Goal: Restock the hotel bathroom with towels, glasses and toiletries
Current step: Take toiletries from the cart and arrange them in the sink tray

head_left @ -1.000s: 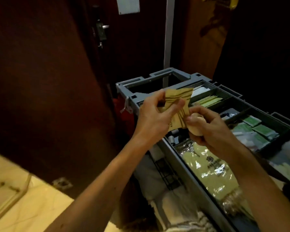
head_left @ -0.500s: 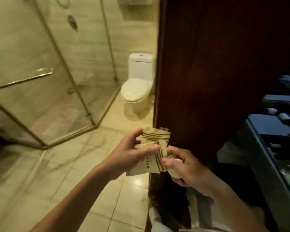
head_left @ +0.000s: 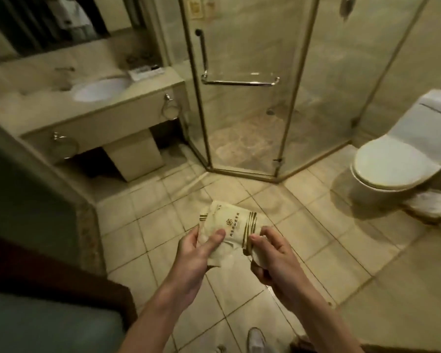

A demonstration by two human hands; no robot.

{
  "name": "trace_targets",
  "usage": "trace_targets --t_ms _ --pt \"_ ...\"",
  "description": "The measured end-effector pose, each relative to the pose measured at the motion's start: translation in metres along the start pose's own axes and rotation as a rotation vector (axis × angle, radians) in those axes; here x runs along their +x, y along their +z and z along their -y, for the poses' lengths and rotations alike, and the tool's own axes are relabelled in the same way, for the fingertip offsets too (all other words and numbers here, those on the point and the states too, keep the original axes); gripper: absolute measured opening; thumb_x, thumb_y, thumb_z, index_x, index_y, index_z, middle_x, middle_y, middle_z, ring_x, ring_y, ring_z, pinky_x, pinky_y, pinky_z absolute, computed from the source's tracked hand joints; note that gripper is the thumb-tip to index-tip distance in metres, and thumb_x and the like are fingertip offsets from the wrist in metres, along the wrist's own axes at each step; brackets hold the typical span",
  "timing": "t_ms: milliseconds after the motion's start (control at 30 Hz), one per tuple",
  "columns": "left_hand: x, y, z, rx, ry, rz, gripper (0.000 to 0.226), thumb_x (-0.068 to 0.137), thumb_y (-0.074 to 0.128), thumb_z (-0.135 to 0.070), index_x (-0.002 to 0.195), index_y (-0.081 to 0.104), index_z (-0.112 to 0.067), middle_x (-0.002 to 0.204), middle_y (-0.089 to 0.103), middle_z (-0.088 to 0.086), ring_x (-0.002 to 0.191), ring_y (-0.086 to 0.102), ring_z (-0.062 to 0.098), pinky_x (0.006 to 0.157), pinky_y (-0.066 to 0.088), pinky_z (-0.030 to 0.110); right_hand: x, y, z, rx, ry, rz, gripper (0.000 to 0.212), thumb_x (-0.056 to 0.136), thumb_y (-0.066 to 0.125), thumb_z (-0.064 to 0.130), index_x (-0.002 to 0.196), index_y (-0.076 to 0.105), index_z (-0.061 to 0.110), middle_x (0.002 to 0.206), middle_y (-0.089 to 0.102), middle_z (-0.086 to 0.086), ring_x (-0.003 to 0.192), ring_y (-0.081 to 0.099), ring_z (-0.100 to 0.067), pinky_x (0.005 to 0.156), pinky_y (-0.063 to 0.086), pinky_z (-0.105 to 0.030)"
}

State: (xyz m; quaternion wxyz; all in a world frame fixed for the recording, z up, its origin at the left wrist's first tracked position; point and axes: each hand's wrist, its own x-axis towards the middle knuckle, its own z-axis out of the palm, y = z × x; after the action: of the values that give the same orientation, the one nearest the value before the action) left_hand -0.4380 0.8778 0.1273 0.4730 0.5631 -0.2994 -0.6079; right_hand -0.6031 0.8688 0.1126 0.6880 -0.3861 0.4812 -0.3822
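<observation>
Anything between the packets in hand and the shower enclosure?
Head view: only bare floor tiles lie between the packets, held by the left hand and right hand, and the shower enclosure.

left hand (head_left: 191,253), right hand (head_left: 273,256), fingers (head_left: 215,236) curled

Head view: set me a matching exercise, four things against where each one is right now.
Things:
1. toilet
2. sink
3. towel bar
4. paper packets

Places:
A. set in the counter, upper left
B. held between the left hand and right hand
C. on the floor, right side
D. on the shower's glass door

Pairs: 1-C, 2-A, 3-D, 4-B.
</observation>
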Motion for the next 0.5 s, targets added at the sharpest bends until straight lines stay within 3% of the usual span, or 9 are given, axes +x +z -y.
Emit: trace_targets --t_ms 133,233,333,500 --pt "0.023 -0.018 -0.010 -0.092 0.071 -0.239 0.027 0.090 0.066 -0.022 0.117 0.064 -0.018 0.104 0.076 0.004 0.098 0.073 0.019 0.087 0.056 0.038 0.055 0.042 0.003 -0.017 0.077 0.137 0.015 0.101 0.050 0.025 0.096 0.065 0.023 0.079 0.059 -0.003 0.050 0.043 -0.013 0.043 0.027 -0.021" --pt "0.047 -0.038 -0.015 -0.125 0.118 -0.399 0.027 0.088 0.069 -0.022 0.114 0.065 -0.023 0.101 0.077 0.000 0.095 0.073 0.015 0.083 0.056 0.033 0.091 0.069 0.002 -0.082 0.112 0.273 0.020 0.101 0.050 0.025 0.089 0.066 0.029 0.075 0.058 0.001 0.052 0.043 -0.014 0.045 0.028 -0.023" --pt "0.078 -0.066 -0.021 -0.165 0.142 -0.490 0.020 0.089 0.069 -0.018 0.108 0.066 -0.023 0.095 0.077 -0.002 0.090 0.074 0.012 0.069 0.057 0.023 0.130 0.092 0.003 -0.136 0.136 0.406 0.014 0.100 0.052 0.026 0.097 0.065 0.025 0.083 0.059 -0.006 0.053 0.044 -0.016 0.045 0.028 -0.024" --pt "0.142 -0.139 -0.040 -0.160 0.145 -0.541 0.019 0.089 0.069 -0.015 0.107 0.066 -0.019 0.095 0.077 0.002 0.087 0.074 0.016 0.065 0.057 0.023 0.218 0.125 0.008 -0.185 0.252 0.483 0.013 0.098 0.055 0.022 0.105 0.060 0.012 0.089 0.061 -0.012 0.056 0.051 -0.019 0.043 0.034 -0.023"
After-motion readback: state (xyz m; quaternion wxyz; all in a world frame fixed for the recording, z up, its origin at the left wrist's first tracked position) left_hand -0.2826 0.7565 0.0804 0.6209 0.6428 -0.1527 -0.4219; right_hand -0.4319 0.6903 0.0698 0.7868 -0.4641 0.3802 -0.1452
